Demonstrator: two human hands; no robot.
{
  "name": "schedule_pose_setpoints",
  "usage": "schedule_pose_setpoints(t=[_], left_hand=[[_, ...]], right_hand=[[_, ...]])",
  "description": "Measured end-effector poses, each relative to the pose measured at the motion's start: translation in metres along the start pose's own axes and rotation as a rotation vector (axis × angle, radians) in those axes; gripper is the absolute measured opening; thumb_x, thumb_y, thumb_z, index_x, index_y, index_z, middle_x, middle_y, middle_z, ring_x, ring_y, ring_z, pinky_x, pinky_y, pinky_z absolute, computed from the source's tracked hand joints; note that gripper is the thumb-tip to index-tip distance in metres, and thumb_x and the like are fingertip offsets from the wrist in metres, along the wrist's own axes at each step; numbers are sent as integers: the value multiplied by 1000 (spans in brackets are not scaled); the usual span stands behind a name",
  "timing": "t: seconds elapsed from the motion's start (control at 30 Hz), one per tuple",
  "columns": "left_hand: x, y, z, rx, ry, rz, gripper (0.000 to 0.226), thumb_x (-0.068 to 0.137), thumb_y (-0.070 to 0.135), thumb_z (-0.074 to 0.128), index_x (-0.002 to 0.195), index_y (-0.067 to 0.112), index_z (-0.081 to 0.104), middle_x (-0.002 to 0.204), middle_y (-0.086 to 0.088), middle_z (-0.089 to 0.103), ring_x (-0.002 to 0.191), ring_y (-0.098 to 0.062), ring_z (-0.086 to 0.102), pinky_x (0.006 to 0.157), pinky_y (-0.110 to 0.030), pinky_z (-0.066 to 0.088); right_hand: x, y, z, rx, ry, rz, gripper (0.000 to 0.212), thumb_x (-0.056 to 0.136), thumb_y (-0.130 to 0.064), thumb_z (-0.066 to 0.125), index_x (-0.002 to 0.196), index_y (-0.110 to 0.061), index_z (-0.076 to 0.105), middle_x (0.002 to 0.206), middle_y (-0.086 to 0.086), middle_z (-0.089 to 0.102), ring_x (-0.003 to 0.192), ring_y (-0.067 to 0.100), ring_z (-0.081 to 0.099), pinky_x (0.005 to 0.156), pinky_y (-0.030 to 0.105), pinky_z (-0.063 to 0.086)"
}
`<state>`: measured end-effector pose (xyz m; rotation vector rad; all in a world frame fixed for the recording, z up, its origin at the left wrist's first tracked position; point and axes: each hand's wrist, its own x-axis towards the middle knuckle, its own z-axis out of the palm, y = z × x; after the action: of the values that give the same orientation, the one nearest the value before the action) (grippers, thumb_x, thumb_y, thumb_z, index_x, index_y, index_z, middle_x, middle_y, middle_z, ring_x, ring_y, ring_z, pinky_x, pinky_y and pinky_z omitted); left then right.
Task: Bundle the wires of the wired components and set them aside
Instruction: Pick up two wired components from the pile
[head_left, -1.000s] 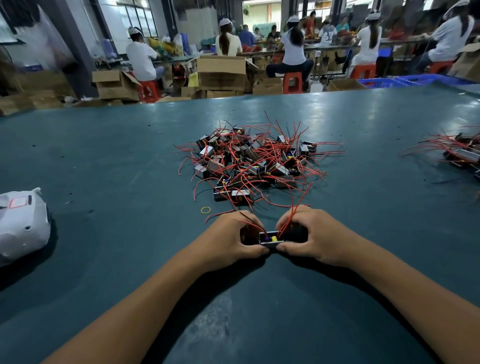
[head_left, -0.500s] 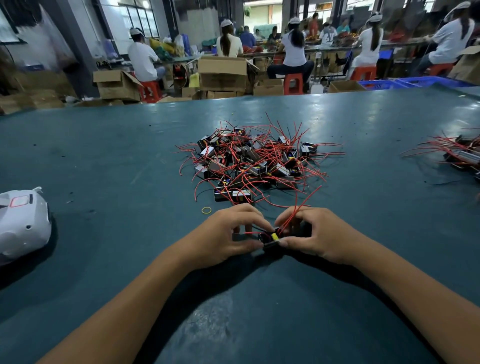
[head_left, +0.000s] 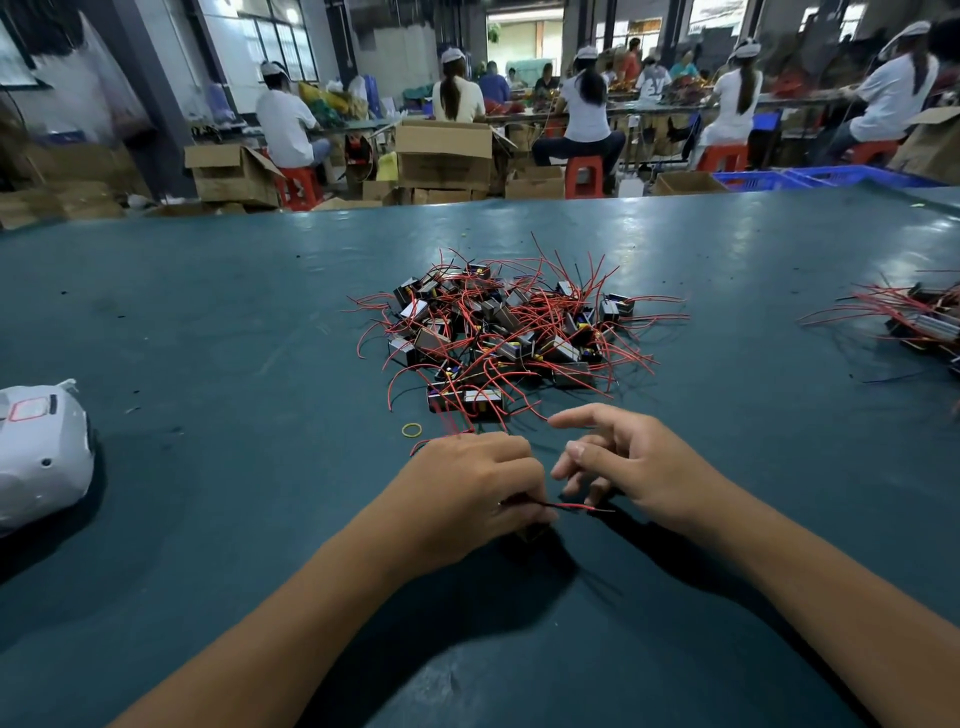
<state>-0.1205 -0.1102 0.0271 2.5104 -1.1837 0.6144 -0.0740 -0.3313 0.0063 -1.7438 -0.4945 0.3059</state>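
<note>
You're pinching a red wire (head_left: 569, 505) in your curled left hand (head_left: 467, 493) just nearside of the component pile (head_left: 511, 332), keeping it taut for bundling, while your right hand (head_left: 639, 467) is hovering loose-fingered, holding nothing.

smooth, faintly glossy teal table (head_left: 208, 322); red plastic-coated wires (head_left: 519, 332); cardboard boxes (head_left: 441, 156).

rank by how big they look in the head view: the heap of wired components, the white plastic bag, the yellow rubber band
1. heap of wired components
2. white plastic bag, cut off by the left edge and nearer the camera, so its rank is unsure
3. yellow rubber band, clearly smallest
</note>
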Motion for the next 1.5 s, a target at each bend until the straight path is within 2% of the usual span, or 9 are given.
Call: schedule_pose_setpoints(t=[0.2,0.33,0.43,0.53,0.7,0.93,1.07,1.23,1.5], left_hand=[[3,-5,5,218,-49,-21,24,93,44,65,88,21,67,95,5,65,90,-21,62,80,-37,49],[-2,-12,6,17,-279,-128,36,99,48,51,111,19,69,116,4,66,105,-20,59,90,-40,46],[-10,-21,0,-165,-343,-142,38,93,52,60,118,24,70,120,11,64,111,-11,56,96,-32,46],[-12,-26,-4,-254,-317,-235,38,89,52,66,116,27,70,113,12,61,104,-6,57,91,-30,49],[-12,-31,-1,-7,-184,-337,23,93,48,63,93,26,66,95,10,61,85,-12,59,68,-33,48],[-11,-37,2,55,-97,-373,21,93,39,66,91,20,58,96,5,59,92,-19,52,78,-33,41],[-11,-35,6,-29,-111,-386,18,97,39,61,91,23,53,91,12,50,85,-11,43,80,-33,41],[-10,-35,4,-13,-73,-339,18,93,34,67,86,21,56,88,10,55,87,-14,47,75,-29,32],[-10,-24,10,-190,-40,-383,14,87,24,71,84,19,59,86,8,61,84,-13,52,78,-29,40]], right_hand=[[1,1,2,-14,36,6,18,99,-11,55,116,-15,60,80,9,72,67,18,66,60,28,55],[1,0,1,-8,66,11,18,99,-8,54,115,-12,61,78,9,71,66,20,66,57,30,54],[1,-2,-3,-7,124,4,16,99,-8,54,112,-13,63,77,9,71,65,19,66,55,27,53],[1,-7,-9,38,245,-14,15,99,-6,53,109,-9,64,75,7,71,64,15,64,52,25,53],[17,-35,-20,-53,374,-112,15,98,-2,53,98,-8,67,72,4,72,63,14,66,50,24,52],[124,-87,-28,-621,328,-210,14,96,-13,56,95,-13,70,79,0,71,55,4,60,58,27,51],[186,-88,-18,-1069,267,-184,15,93,-20,59,95,-12,71,96,5,72,86,20,63,79,36,54],[229,-91,-9,-1658,117,-59,39,89,-54,61,99,-16,67,96,3,69,94,28,63,88,40,52],[237,-66,-13,-1790,26,-4,32,90,-31,63,117,-15,62,121,13,55,113,33,53,92,44,43]])
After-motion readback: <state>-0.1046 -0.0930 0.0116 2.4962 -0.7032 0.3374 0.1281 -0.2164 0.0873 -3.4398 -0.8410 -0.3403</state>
